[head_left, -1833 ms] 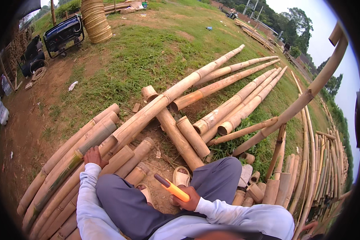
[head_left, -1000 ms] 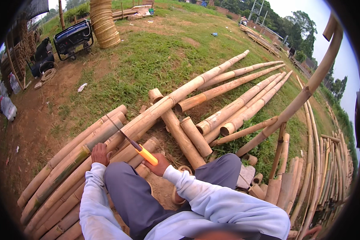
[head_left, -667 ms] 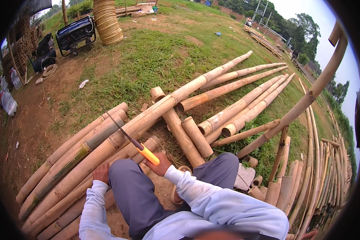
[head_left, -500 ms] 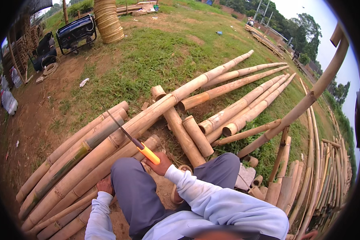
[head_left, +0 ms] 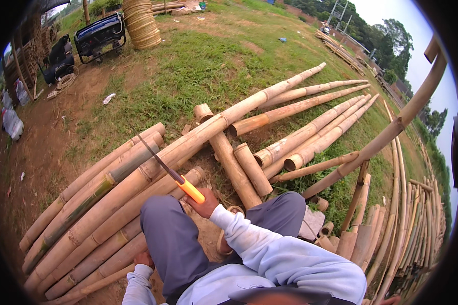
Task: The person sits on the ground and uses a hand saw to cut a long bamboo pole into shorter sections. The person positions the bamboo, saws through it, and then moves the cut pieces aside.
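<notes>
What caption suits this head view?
Right hand holds an orange-handled saw over stacked bamboo poles; left hand touches them.

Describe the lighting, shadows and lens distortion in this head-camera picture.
Head view: soft, overcast daylight, no hard shadows; the pale sky is washed out. Fisheye bends the long bamboo pole near the rim; black corners frame the picture. The orange-handled saw in the right hand looks sharp.

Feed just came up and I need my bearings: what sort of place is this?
Most likely an outdoor bamboo work yard. Cut bamboo poles lie stacked on dirt and grass, a portable generator stands at the field's edge, and the right hand holds an orange-handled saw over the poles.
</notes>
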Tool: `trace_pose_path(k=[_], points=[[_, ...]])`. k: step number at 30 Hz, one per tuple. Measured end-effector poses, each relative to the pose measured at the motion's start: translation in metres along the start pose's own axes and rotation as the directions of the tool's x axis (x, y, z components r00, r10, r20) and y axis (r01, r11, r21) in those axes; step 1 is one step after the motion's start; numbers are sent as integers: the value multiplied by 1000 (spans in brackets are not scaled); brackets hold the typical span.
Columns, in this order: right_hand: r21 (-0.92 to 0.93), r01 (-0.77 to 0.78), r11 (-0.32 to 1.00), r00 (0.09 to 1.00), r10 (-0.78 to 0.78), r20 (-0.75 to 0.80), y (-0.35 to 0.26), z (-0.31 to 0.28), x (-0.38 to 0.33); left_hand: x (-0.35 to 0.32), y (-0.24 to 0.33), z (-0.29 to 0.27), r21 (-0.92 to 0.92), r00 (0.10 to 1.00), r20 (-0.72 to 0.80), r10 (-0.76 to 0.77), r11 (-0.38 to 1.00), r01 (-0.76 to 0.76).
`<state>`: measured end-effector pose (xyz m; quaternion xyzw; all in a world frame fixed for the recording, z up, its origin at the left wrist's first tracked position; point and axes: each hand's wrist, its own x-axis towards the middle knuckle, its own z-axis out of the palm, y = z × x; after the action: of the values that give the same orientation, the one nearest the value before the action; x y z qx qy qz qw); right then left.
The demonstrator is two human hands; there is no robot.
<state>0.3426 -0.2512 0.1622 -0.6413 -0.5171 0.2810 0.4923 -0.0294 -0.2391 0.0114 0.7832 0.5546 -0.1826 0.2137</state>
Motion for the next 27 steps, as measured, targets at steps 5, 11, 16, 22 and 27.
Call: trace_pose_path(k=[5,11,16,22,27], points=[[28,-38,999,999,37,9,-4,-1,0,-12,0,9,3,1000,7,-4,1000,4],[82,-39,996,999,42,-27,-6,0,-4,-12,7,8,-4,999,43,-21,1000,22],[121,-180,976,983,174,56,-6,-6,-5,13,19,-48,-171,731,-655,190,906,-388],[116,-171,978,984,165,59,-14,-7,-5,85,45,-198,154,440,-859,262,951,-267],[152,-92,984,996,92,9,-16,-4,-4,114,61,-242,139,827,-551,116,989,-46]])
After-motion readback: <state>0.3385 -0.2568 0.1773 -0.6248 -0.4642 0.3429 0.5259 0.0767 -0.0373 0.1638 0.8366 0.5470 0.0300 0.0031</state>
